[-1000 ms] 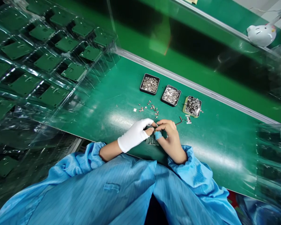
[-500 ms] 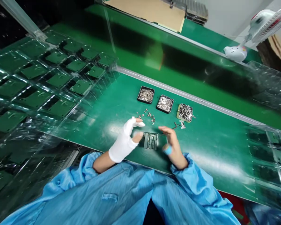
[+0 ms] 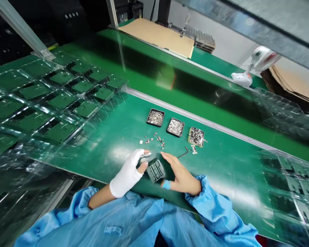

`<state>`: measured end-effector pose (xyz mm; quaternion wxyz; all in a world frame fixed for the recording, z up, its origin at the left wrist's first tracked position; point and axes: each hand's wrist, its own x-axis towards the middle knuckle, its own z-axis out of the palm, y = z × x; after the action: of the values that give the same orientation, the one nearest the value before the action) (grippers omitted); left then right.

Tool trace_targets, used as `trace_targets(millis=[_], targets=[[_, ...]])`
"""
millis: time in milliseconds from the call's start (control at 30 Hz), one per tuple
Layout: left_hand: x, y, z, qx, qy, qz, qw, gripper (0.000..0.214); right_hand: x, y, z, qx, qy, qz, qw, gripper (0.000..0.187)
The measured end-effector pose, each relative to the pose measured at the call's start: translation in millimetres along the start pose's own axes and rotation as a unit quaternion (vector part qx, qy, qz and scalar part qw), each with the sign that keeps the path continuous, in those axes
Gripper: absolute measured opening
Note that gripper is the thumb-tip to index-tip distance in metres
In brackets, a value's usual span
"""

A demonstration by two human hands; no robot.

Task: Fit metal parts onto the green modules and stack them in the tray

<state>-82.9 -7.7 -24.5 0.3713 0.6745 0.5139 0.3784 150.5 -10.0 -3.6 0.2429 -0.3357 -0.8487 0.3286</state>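
Note:
A small dark green slotted block (image 3: pixel 156 170) lies on the bench between my hands, turned at an angle. My left hand (image 3: pixel 130 171), in a white glove with bare fingertips, is at its left side. The left thumb tip is close to the block's edge; whether it touches I cannot tell. Curving round the right side is my right hand (image 3: pixel 179 175), bare with blue tape on the thumb. Its fingers point past the far corner and its thumb sits by the near right corner. Both hands have fingers and thumb apart, with nothing gripped.
Beyond the hands lie loose small metal parts (image 3: pixel 159 139), a hex key (image 3: pixel 183 152) and three trays of metal pieces, the left one (image 3: pixel 155 117) black-rimmed. Clear plastic trays of green plates (image 3: pixel 84 109) fill the left; another clear tray (image 3: pixel 285 185) stands right. A fan (image 3: pixel 242 79) is behind.
The block has turned from roughly square-on to a slant. My right hand has come closer to it, and my view has tilted up and shifted. A small white piece now shows beside the loose parts.

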Motion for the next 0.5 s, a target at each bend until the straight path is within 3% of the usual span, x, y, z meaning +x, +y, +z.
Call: trace_targets(millis=[67, 167, 233, 300, 333, 400, 467, 500], targets=[[2, 2, 1.1, 0.011, -0.047, 0.001, 0.999, 0.024, -1, 6, 9, -0.003, -0.042, 0.004, 0.999, 0.091], [10, 7, 0.4, 0.000, -0.113, 0.003, 0.994, 0.026, -2, 7, 20, -0.003, -0.068, 0.019, 0.997, 0.089], [15, 10, -1.7, -0.007, -0.121, 0.001, 0.993, 0.027, -5, 2, 21, 0.007, -0.054, 0.029, 0.998, 0.083], [19, 10, -5.7, 0.001, -0.090, -0.001, 0.996, 0.028, -6, 0, 11, 0.042, -0.014, 0.048, 0.998, 0.080], [20, 9, -7.9, 0.011, -0.065, -0.001, 0.998, 0.028, -6, 4, -1, 0.059, 0.028, 0.064, 0.996, 0.078], [22, 5, -10.9, 0.032, -0.023, 0.005, 0.999, 0.028, 0, 24, -41, 0.068, 0.170, 0.111, 0.977, 0.066], [22, -1, -9.9, 0.052, -0.026, 0.013, 0.998, 0.026, 12, 59, -97, 0.016, 0.354, 0.158, 0.922, 0.046], [22, -3, -7.7, 0.063, -0.042, 0.020, 0.997, 0.025, 19, 78, -128, -0.014, 0.410, 0.192, 0.891, 0.042]])
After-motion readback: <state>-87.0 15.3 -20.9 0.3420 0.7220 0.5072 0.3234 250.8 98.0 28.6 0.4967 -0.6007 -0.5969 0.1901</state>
